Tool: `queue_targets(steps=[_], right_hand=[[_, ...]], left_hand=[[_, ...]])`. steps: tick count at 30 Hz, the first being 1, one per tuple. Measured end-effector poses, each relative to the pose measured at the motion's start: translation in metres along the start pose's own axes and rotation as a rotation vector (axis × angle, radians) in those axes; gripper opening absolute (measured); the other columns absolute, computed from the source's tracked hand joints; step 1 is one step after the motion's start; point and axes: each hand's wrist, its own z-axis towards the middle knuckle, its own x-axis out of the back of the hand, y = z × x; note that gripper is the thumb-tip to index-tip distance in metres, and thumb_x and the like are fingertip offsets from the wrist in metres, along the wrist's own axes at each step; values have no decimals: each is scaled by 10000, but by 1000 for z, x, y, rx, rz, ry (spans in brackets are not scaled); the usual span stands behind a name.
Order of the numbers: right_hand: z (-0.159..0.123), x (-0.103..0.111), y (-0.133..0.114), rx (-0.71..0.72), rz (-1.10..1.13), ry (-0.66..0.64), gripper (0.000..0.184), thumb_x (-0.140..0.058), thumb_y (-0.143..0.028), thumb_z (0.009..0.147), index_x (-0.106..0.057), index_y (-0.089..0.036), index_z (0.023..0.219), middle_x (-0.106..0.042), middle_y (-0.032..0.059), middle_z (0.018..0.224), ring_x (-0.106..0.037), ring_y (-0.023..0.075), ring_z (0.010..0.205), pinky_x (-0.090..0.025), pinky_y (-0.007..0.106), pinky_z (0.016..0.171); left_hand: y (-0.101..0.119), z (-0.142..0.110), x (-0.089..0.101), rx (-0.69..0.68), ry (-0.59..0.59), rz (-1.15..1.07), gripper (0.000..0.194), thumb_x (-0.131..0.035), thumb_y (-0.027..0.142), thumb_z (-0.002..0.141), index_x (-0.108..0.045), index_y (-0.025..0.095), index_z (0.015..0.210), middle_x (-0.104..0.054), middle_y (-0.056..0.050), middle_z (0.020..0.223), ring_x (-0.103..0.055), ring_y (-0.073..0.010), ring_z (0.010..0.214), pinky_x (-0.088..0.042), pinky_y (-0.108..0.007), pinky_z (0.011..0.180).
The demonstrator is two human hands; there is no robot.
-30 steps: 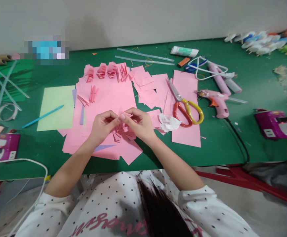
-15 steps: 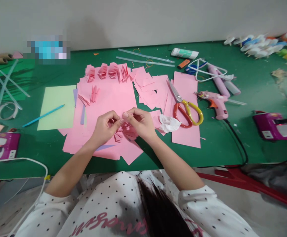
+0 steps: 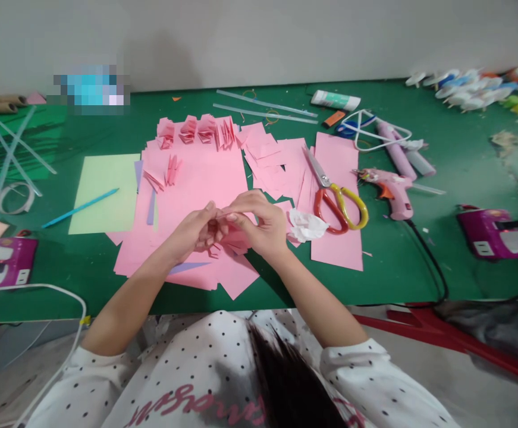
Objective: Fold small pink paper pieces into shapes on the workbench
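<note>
Pleated pink paper (image 3: 232, 233); both hands (image 3: 223, 226)

left arm: bare forearm angled up toward centre
left hand (image 3: 195, 230): fingers curled, tips meeting the right's
right arm: forearm angled up-left
right hand (image 3: 259, 223): fingers bent, pinching closed

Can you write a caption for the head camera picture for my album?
Left hand and right hand pinch a folded pink paper piece beside scissors.
</note>
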Motion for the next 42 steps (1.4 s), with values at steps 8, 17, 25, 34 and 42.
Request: queue_targets(steps=[8, 17, 25, 34, 42], right_hand=[[-5, -1, 8, 139, -164, -14, 225, -631, -187, 863, -781, -354, 882, -648, 15, 1249, -565, 261, 1203, -509, 471, 958], [-1, 3, 4, 21, -86, 46, 53, -746, -346, 870, -781, -307, 871, -610, 55, 1258, -579, 268, 1226, -525, 466, 980], [2, 4, 3, -243, 262, -27, 172, -753, -428, 867, -757, -262, 909, -741, 24, 928, -704, 164, 858, -594, 325, 774], [3, 3, 1, -400, 423, 33, 254, -828, -439, 780, -705, -222, 828, -738, -1, 820, -691, 125, 714, -583, 287, 710], [4, 2, 3, -453, 379, 86, 287, -833, -450, 769, -687, -207, 815, -725, 0, 780, -671, 119, 695, -559, 273, 684]], left_hand=[[7, -2, 6, -11, 100, -166, 312, -750, 387, 824, -558, 183, 687, -513, 27, 584, -428, -64, 469, -269, -197, 416], [-3, 3, 5, -194, 174, -53, 280, -753, 408, 823, -636, 173, 722, -566, 17, 606, -477, -76, 497, -340, -200, 450], [-2, 0, -1, -418, 273, 216, 345, -683, 380, 890, -622, 155, 635, -546, 6, 655, -486, -85, 566, -393, -240, 551], [-1, -1, -2, -448, 262, 353, 305, -618, 291, 902, -615, 154, 630, -542, 6, 639, -489, -96, 593, -396, -245, 564], [-5, -1, -1, -456, 318, 421, 191, -714, 309, 857, -718, 148, 756, -666, -18, 691, -551, -101, 605, -444, -240, 592]])
